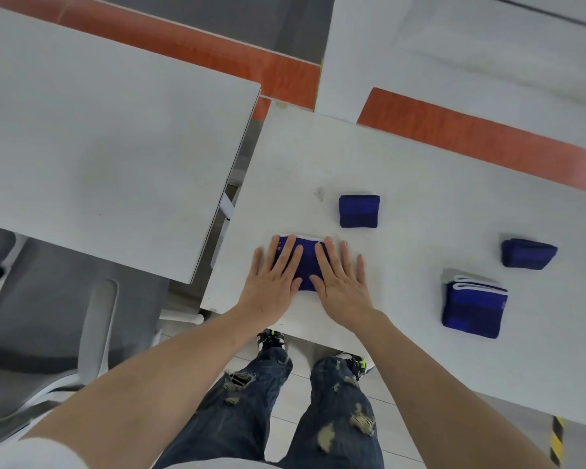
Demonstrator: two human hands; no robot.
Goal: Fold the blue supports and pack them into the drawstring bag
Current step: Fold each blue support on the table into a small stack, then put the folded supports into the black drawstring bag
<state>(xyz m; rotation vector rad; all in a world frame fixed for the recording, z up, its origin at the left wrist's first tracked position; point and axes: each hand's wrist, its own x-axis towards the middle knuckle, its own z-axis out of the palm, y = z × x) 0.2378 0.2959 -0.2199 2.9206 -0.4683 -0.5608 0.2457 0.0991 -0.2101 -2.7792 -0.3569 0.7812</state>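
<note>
- Left hand (pixel 272 282) and right hand (pixel 339 282): both lie flat, fingers straight and slightly spread, palms pressing down on one blue support (pixel 304 262). Neither grip closes round anything; the fingers are apart and only press.
- Pressed support: a flat blue piece with a white trim along its far edge, lying near the worktop's near edge toward its left corner. Judged from the flattening pose, it is being smoothed or creased mid-fold, so its fold is not yet finished.
- Small folded support (pixel 359 210): a compact blue block just beyond the hands, further in from the near edge; it appears already folded.
- Second small folded support (pixel 528 253): a similar blue block well to the right, apart from the others; also appears folded.
- Larger folded stack (pixel 472 308): blue layers with white trim showing at the top, with a grey edge beneath it, lying on the right part of the worktop (pixel 420 184) nearer the near edge; it seems folded.
- Drawstring bag: cannot be identified with certainty; the grey edge under the stack may belong to it, but this cannot be told.
- Progress, as a judgement: folding is mostly done, one piece is in hand, and nothing appears packed; all packing remains.
</note>
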